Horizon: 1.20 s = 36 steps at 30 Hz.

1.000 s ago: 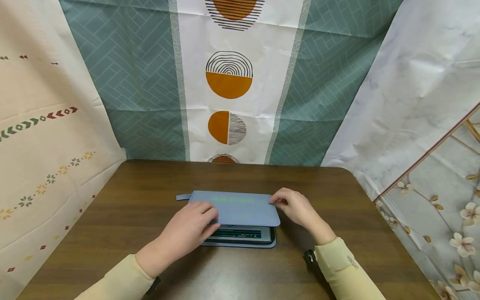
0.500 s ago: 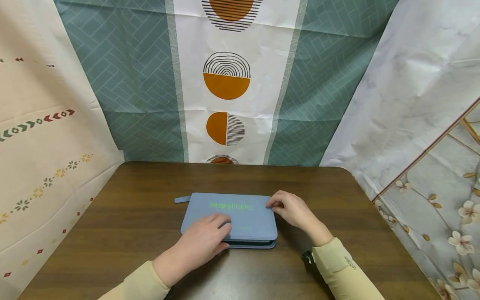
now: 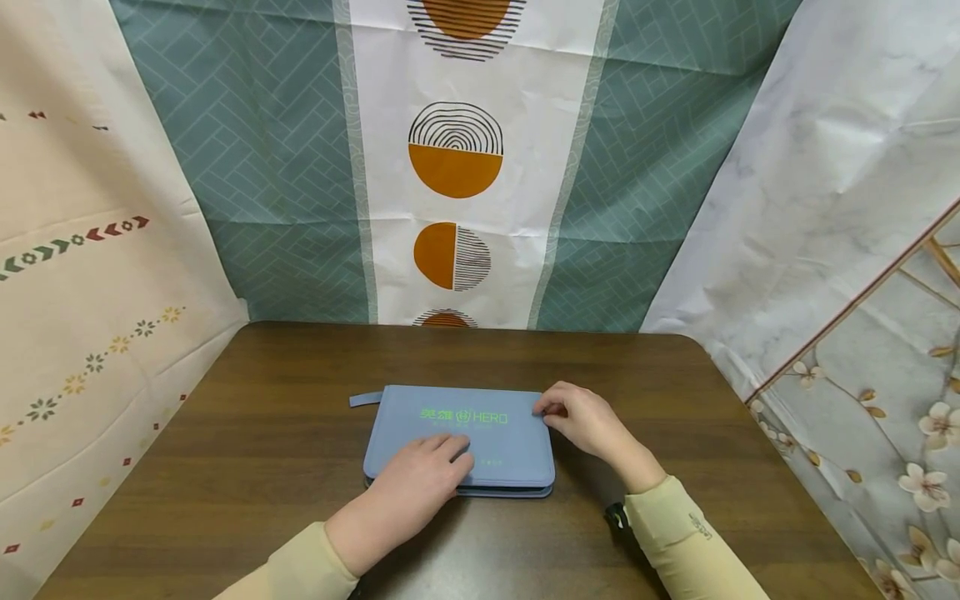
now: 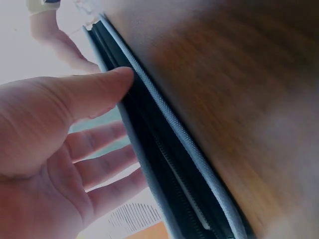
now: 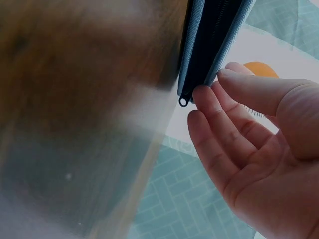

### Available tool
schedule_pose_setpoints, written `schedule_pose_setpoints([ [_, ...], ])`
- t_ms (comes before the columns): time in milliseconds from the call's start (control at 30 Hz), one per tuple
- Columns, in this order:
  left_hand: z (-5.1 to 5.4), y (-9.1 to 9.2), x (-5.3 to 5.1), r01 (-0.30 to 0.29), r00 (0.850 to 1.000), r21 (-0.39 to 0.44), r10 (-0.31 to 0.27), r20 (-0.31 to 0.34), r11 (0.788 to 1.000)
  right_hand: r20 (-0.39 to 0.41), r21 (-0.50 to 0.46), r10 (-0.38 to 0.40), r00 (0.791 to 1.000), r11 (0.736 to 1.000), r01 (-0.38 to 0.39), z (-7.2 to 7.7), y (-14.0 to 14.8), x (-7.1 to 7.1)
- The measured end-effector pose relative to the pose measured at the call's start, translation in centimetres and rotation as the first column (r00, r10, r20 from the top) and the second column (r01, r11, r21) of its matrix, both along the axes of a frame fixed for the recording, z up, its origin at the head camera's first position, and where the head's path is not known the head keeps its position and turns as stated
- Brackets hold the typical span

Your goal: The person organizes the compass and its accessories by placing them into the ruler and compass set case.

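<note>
A blue zip case (image 3: 517, 437) with green "HERO" lettering lies flat on the table, its cover down over the base. A dark gap shows along its near edge. My left hand (image 3: 416, 479) rests on the cover near the front left; in the left wrist view its fingers lie fairly straight on the cover and the thumb (image 4: 102, 92) touches the unzipped edge (image 4: 179, 134). My right hand (image 3: 588, 419) pinches the far right corner. In the right wrist view, its fingertips (image 5: 202, 92) sit beside a small zipper pull (image 5: 183, 101). The case's contents are hidden.
A short blue strap (image 3: 365, 400) sticks out at the case's far left. The brown wooden table (image 3: 300, 358) ends at a patterned curtain (image 3: 292, 250) behind, with cloths (image 3: 82, 275) hanging at both sides.
The cover has come down toward me onto the base, hiding what showed inside. My left hand has moved right and nearer with it. My right hand stays at the corner.
</note>
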<state>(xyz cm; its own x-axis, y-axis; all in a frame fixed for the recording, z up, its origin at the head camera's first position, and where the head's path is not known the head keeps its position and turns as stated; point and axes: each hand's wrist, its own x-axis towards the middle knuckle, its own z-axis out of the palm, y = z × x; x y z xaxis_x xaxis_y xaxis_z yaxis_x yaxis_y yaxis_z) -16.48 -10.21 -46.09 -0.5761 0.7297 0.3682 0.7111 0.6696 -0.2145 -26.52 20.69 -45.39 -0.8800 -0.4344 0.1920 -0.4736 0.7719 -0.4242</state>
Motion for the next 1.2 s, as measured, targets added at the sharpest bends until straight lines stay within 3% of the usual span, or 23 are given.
schedule_pose_setpoints([
  [333, 0.0, 0.5, -0.5, -0.011, 0.999, 0.025, 0.01, 0.042, 1.0, 0.003, 0.007, -0.012, 1.0, 1.0, 0.012, 0.2, 0.4, -0.7],
  [500, -0.3, 0.7, -1.2, -0.028, 0.998, 0.031, 0.026, 0.061, 0.999, -0.023, 0.039, -0.089, 0.996, 0.995, 0.09, 0.6, 0.9, -1.6],
  [700, -0.4, 1.0, -1.9, -0.067, 0.997, 0.04, 0.065, 0.033, 0.997, 0.021, 0.116, -0.164, 0.986, 0.98, 0.161, 0.5, 1.0, -2.9],
  [967, 0.0, 1.3, -1.9, -0.087, 0.996, -0.004, 0.086, -0.017, 0.996, 0.097, 0.136, -0.178, 0.979, 0.977, 0.164, -0.2, 0.2, -4.7],
  [1200, 0.0, 1.3, -2.0, -0.089, 0.996, -0.03, 0.088, -0.028, 0.996, 0.1, 0.209, -0.187, 0.977, 0.964, 0.163, -0.2, -1.1, -5.9],
])
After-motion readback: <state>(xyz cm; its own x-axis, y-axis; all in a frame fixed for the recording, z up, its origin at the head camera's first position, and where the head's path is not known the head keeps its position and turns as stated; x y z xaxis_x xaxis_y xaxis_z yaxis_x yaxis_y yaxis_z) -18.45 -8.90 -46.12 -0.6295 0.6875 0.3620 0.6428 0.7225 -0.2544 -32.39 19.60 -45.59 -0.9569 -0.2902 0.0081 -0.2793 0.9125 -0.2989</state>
